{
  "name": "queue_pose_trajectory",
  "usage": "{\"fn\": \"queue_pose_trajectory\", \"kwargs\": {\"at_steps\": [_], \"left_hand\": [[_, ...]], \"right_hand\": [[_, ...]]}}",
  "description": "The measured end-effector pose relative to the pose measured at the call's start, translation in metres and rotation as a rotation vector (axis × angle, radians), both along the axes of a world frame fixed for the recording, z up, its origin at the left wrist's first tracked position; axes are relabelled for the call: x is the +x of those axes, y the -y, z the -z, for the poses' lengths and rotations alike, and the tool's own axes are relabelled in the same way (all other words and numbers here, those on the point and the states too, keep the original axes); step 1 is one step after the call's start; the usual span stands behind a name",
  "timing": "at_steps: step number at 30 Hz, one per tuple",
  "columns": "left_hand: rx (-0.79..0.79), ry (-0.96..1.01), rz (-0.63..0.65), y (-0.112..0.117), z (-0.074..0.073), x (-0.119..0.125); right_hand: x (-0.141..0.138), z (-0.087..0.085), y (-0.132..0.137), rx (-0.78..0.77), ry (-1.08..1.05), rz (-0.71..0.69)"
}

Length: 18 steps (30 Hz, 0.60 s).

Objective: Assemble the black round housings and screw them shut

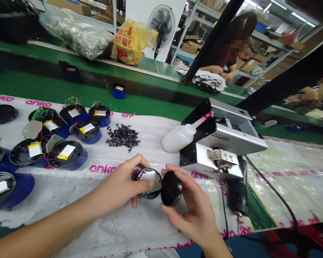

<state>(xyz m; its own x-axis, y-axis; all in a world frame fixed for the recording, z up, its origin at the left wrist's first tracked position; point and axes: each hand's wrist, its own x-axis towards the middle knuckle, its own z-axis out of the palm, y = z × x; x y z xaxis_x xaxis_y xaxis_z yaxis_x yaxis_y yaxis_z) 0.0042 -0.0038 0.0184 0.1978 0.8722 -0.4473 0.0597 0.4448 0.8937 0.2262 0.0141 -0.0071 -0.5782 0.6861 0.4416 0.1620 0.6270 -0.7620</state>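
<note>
My left hand (123,185) grips a round black housing (150,182) with a flat silver plate inside, its fingers wrapped around the rim. My right hand (193,209) holds a glossy black round cover (171,188) on edge, right against that housing. Their rims nearly meet, and my fingers hide part of each. Beyond my hands lies a heap of small black plastic parts (122,137). A white squeeze bottle with a pink nozzle (177,138) lies to the right of the heap.
Several open black-and-blue housings with wired batteries (66,154) stand at left on a white printed sheet (102,168). A silver machine on a black bracket (226,138) stands at right. A green conveyor belt (140,102) runs behind, and a co-worker (226,50) sorts papers beyond it.
</note>
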Motion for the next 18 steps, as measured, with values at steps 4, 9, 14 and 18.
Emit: {"fn": "queue_pose_trajectory", "kwargs": {"at_steps": [4,9,14,18], "left_hand": [[-0.036,0.074,-0.009,0.004,0.004,0.005],[-0.004,0.266,-0.005,0.000,0.010,0.004],[-0.130,0.636,0.135,-0.011,0.014,-0.020],[-0.168,0.758,0.171,-0.013,0.021,-0.029]], "right_hand": [[0.000,-0.016,-0.003,0.157,0.172,0.012],[-0.001,-0.036,-0.016,0.191,0.419,-0.079],[-0.010,-0.040,-0.027,0.179,0.523,-0.174],[-0.011,-0.039,-0.032,0.198,0.557,-0.214]]}}
